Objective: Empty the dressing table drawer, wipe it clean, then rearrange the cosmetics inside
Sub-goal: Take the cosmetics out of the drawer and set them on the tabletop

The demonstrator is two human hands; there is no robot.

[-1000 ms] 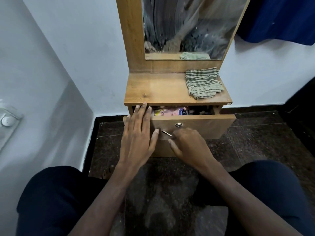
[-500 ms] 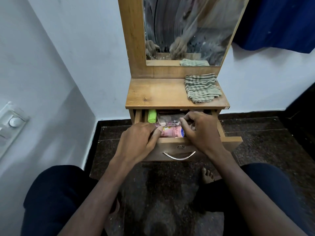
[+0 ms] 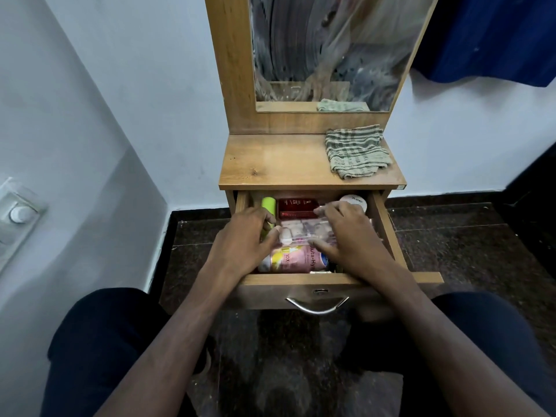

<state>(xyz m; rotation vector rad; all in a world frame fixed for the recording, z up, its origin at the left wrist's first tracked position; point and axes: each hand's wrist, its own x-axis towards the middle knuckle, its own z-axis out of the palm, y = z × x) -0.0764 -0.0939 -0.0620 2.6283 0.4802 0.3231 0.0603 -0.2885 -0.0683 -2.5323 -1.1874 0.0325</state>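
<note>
Gripping a clear pouch (seemingly) between both hands inside the drawer.

The left hand covers the lower part of the lime-green plastic tube, and the right hand hides the right side of the clear plastic case of pink items and most of the white round jar. Print on the pink lotion bottle and the red box is too small and partly covered to read. The smeared mirror and blue curtain run off the top edge.
</note>
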